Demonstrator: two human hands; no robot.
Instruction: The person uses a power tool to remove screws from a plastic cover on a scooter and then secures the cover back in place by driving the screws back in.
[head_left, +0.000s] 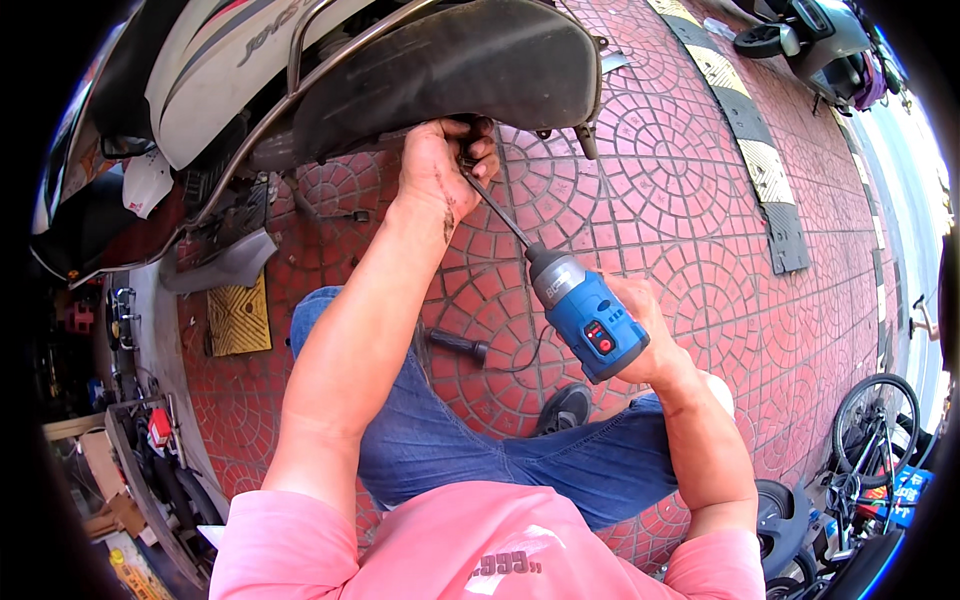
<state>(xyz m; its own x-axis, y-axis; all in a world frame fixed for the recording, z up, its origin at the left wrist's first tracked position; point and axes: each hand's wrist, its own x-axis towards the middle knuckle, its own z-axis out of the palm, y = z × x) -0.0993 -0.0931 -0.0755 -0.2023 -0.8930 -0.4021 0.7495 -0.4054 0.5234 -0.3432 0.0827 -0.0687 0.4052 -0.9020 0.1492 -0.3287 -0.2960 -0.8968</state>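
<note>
My right hand (640, 325) is wrapped round a blue cordless impact driver (590, 320), its long thin bit (500, 212) pointing up and to the left. At the bit's far end my left hand (447, 168) is closed, fingers curled at the lower edge of a dark plastic rear mudguard (450, 70). What the left fingers pinch, and where the bit's tip sits, is hidden by the hand. The mudguard belongs to a white scooter (225, 85) with a bent metal side rail (290, 95). Dark grease marks the left wrist.
A black handlebar grip with a cable (455, 345) lies on the red paving between my knees. A loose grey panel (225, 262) leans near a yellow ramp block (240, 315). Speed-bump strips (740, 110) cross at right. A bicycle (875, 430) stands lower right, a crowded shelf (140, 480) lower left.
</note>
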